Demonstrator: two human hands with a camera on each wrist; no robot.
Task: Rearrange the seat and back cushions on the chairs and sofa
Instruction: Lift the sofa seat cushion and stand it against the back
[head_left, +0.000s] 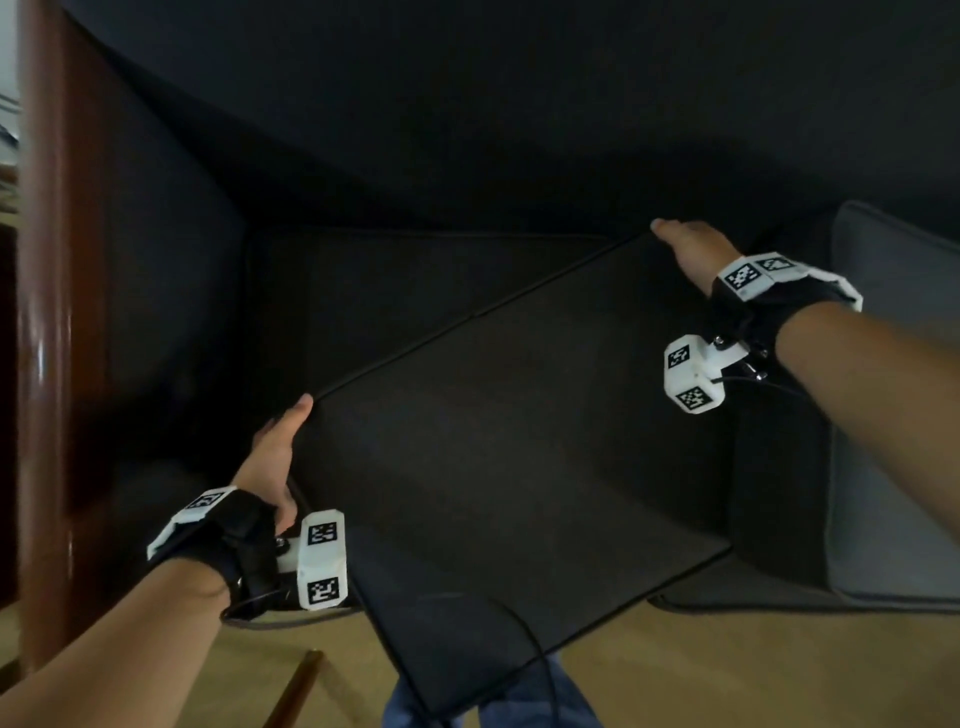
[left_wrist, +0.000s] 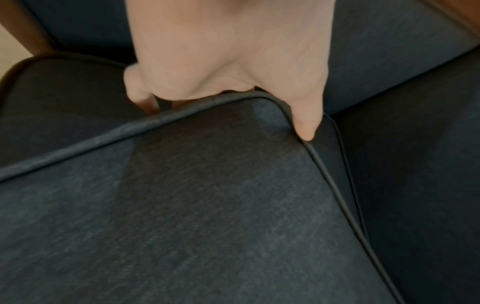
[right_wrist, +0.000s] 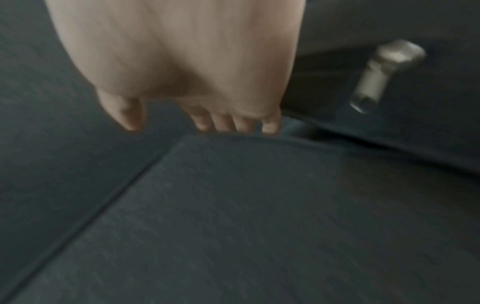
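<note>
A dark square seat cushion (head_left: 519, 467) with piped edges is held tilted over the dark seat (head_left: 415, 280) of an upholstered chair or sofa, its near corner hanging out over the floor. My left hand (head_left: 275, 457) grips its left corner. In the left wrist view the thumb (left_wrist: 306, 123) lies along the piping of the cushion (left_wrist: 207, 205) and the fingers are curled underneath. My right hand (head_left: 685, 249) holds the far right corner. In the right wrist view its fingertips (right_wrist: 244, 125) hook over the cushion's (right_wrist: 259, 226) far edge.
A glossy wooden post (head_left: 47, 312) stands at the left. A lighter grey cushion (head_left: 893, 415) sits to the right. Light wood floor (head_left: 727, 675) lies below, with a wooden stick (head_left: 296, 691). A metal fitting (right_wrist: 381, 72) shows beyond the right hand.
</note>
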